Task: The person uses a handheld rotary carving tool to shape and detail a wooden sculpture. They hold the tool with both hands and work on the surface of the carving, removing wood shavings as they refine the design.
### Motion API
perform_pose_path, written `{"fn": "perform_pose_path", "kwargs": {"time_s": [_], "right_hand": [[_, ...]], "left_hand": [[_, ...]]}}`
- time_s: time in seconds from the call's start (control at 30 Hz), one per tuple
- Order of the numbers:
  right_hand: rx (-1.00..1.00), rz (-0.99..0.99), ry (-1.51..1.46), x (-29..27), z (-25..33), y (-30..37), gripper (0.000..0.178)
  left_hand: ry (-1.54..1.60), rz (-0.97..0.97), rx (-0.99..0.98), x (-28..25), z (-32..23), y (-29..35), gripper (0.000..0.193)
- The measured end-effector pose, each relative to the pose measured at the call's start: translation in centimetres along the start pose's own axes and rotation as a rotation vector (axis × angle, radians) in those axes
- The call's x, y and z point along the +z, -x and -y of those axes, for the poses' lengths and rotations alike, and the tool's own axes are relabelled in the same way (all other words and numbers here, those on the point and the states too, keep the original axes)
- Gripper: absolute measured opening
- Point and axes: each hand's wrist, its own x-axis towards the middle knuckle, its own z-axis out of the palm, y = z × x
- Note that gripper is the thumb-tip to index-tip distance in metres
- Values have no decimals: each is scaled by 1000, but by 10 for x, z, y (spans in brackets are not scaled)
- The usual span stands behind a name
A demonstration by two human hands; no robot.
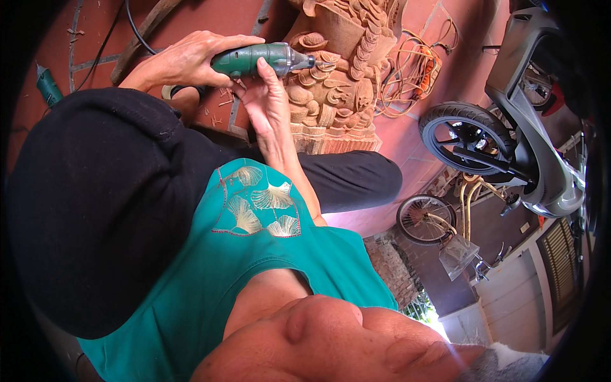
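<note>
A green die grinder (254,60) with a grey metal nose and a dark collet lies nearly level between my hands. My left hand (194,58) wraps its rear body from the left, back of the hand showing. From below, my right hand (264,105) grips it near the front, thumb laid up along the housing and palm partly visible. The grinder's nose points right and overlaps the reddish-brown carved wooden sculpture (337,83) in view; I cannot tell whether the tip touches it. No bit can be clearly made out.
Wood chips (217,118) lie on the red tiled floor. A second green tool (48,86) is at far left, near a wooden pole (143,39). An orange cord coil (417,73) lies right of the sculpture. Beyond stand a scooter (534,121) and a bicycle (426,219).
</note>
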Motion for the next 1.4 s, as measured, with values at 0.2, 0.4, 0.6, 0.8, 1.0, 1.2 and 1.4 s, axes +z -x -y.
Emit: {"fn": "perform_pose_path", "kwargs": {"time_s": [0.2, 0.4, 0.6, 0.8, 1.0, 1.2, 1.4], "right_hand": [[-14, 4, 26, -10, -3, -3, 42], [-7, -8, 0, 1, 3, -1, 44], [3, 3, -1, -4, 2, -3, 43], [-8, 9, 19, -7, -3, -2, 42], [-17, -11, 11, -1, -10, 1, 41], [28, 22, -57, -7, -14, -1, 51], [38, 23, -65, -9, -18, -1, 53]], "left_hand": [[0, -5, 14, 4, 6, 0, 83], [3, -3, 17, 1, 3, -2, 81], [-13, -13, 31, 2, 5, -2, 81], [1, -1, 14, 1, 2, 0, 82], [29, 121, -117, -9, -6, 2, 92], [4, 57, -34, -5, 4, 8, 89], [10, 16, -21, -5, 0, 10, 84]]}}
